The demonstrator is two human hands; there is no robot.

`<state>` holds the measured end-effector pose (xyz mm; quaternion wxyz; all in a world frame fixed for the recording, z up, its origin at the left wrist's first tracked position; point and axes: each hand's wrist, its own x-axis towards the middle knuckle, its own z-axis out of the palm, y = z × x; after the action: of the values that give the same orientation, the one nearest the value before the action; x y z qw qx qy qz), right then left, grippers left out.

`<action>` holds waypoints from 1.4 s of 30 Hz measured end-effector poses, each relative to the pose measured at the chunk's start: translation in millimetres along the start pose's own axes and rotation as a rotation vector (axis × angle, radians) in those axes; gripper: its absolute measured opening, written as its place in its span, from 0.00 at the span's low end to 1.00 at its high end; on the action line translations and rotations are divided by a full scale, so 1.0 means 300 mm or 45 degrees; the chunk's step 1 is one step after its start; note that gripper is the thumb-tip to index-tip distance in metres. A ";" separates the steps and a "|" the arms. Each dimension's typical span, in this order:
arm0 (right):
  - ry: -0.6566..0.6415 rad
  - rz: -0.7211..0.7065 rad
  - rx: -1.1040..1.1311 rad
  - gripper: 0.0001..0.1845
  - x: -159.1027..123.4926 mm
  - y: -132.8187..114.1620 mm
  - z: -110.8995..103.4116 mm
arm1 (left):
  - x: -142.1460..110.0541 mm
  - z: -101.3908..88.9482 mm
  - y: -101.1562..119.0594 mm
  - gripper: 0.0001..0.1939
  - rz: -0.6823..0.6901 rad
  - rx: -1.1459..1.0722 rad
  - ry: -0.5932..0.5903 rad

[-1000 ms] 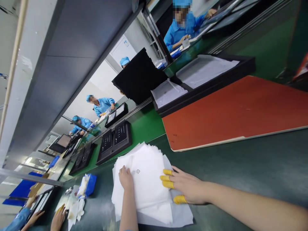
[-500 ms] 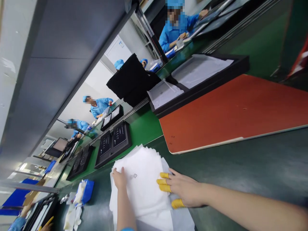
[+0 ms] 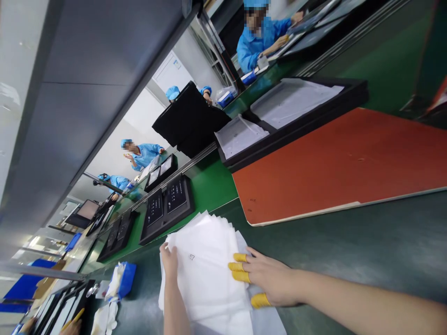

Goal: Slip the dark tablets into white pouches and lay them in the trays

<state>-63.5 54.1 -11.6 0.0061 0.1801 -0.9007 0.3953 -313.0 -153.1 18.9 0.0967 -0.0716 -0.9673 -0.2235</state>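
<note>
A fanned stack of thin white plastic bags [image 3: 209,279], printed with a small triangular mark, lies on the dark green bench. At its upper left edge, my left hand [image 3: 170,263] pinches the top bag between thumb and fingers; the exact grip is partly hidden. That bag is slightly rumpled around the mark. My right hand [image 3: 267,279], wearing yellow finger cots, rests with fingers spread on the stack's right edge. A greyer translucent sheet [image 3: 268,321] shows below that hand.
An orange-red board [image 3: 335,163] lies beyond my right hand, with a black two-part tray [image 3: 296,125] at its far edge. Black trays with dark panels [image 3: 167,207] stand on the green line. A blue box [image 3: 127,279] sits left. Co-workers in blue work across and to the left.
My left hand has shifted left from the middle of the bags to their left edge. The top bag's mark has slid left and become distorted. My right hand stays in place on the stack.
</note>
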 end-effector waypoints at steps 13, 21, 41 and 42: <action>0.324 0.165 -0.049 0.25 0.025 0.043 0.036 | -0.227 0.156 0.296 0.27 0.530 0.186 -0.464; 0.392 0.349 -0.225 0.25 0.073 0.085 0.071 | -0.315 0.189 0.367 0.32 0.511 0.324 -0.636; 1.190 0.327 0.320 0.10 0.175 0.150 -0.028 | 0.094 0.223 0.672 0.23 0.414 0.381 -0.136; 1.205 0.299 0.344 0.09 0.177 0.157 -0.025 | 0.126 0.247 0.691 0.22 0.336 0.387 -0.144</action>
<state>-129.5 72.0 -31.6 0.3460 -0.1221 -0.7540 0.5448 -323.5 68.1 48.7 0.0804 -0.1945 -0.9760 -0.0561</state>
